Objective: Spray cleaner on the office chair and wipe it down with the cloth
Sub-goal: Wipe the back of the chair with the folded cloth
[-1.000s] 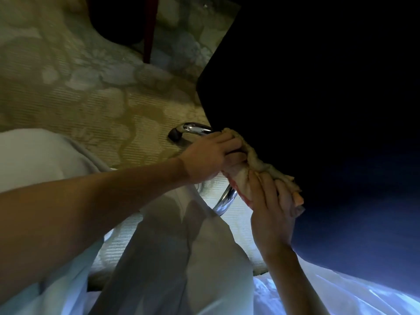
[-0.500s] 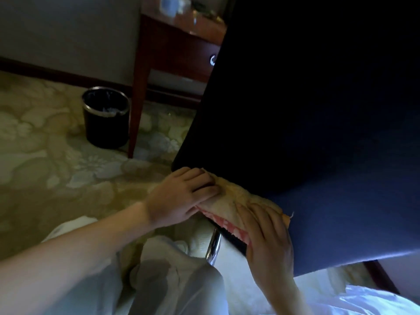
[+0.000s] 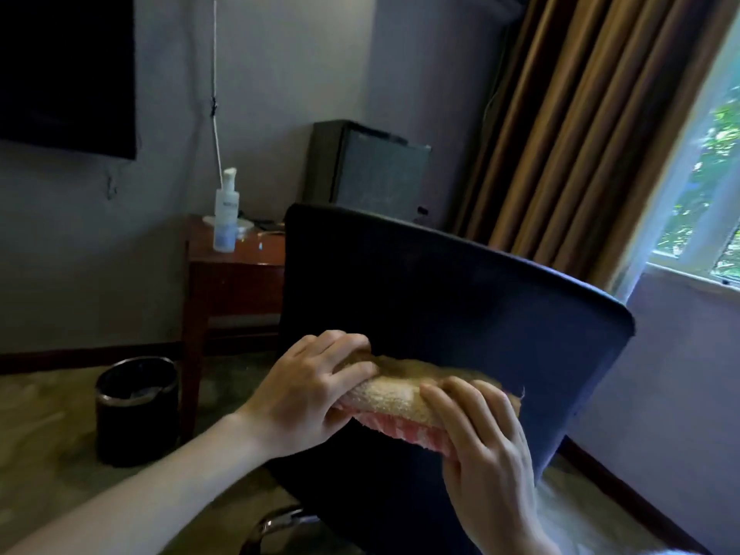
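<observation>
No wording can be read. The white bottle (image 3: 225, 222) on the wooden side table (image 3: 234, 274) carries a label (image 3: 226, 205) with a short dark line of print, but it is too small and blurred to make out.
</observation>
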A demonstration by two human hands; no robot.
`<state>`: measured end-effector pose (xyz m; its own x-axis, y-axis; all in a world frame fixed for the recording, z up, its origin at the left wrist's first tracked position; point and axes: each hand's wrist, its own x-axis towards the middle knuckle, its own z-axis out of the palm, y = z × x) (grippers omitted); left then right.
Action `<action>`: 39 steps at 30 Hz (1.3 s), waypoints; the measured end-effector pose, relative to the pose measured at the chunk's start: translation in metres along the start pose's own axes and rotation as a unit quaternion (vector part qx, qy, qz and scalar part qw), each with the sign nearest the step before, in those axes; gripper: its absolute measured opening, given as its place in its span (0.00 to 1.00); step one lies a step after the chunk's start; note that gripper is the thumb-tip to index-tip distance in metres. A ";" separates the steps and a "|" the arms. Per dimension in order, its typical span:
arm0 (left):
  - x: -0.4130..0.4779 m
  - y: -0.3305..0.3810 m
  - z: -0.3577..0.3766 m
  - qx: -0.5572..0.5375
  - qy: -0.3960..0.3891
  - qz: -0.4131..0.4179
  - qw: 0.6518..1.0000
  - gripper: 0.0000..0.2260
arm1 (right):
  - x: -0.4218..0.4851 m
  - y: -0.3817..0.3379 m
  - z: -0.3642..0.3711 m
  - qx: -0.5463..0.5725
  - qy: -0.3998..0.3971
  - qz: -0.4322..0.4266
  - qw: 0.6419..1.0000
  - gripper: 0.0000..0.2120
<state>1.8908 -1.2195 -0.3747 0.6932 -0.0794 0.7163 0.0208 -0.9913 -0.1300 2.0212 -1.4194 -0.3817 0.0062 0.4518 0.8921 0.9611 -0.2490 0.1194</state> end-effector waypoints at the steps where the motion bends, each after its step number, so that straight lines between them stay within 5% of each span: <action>1: 0.009 0.000 -0.009 0.001 -0.005 0.012 1.000 0.22 | 0.005 0.002 -0.007 0.002 0.010 0.005 1.000 0.16; 8: 0.068 0.002 -0.062 0.063 0.007 0.085 0.994 0.20 | 0.034 0.012 -0.035 -0.024 0.066 0.024 0.997 0.14; 15: 0.124 -0.012 -0.077 0.067 0.083 0.042 0.993 0.18 | 0.107 0.036 -0.029 -0.097 0.132 -0.037 0.986 0.16; 23: 0.120 -0.033 0.005 0.051 0.078 0.013 0.996 0.29 | 0.087 0.084 0.038 -0.137 0.069 -0.045 0.987 0.18; 30: 0.065 -0.037 0.089 0.010 0.023 0.020 0.999 0.30 | 0.000 0.088 0.095 -0.149 -0.042 -0.016 0.988 0.29; 39: -0.004 -0.019 0.144 -0.044 -0.182 0.014 0.982 0.30 | -0.092 0.062 0.119 -0.082 -0.263 0.027 0.961 0.35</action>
<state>1.9914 -1.1856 -0.4741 0.9049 -0.0806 0.4179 -0.0539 -0.9957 -0.0754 2.1134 -1.3744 -0.5088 0.2345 0.7946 0.5600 0.8992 -0.3962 0.1857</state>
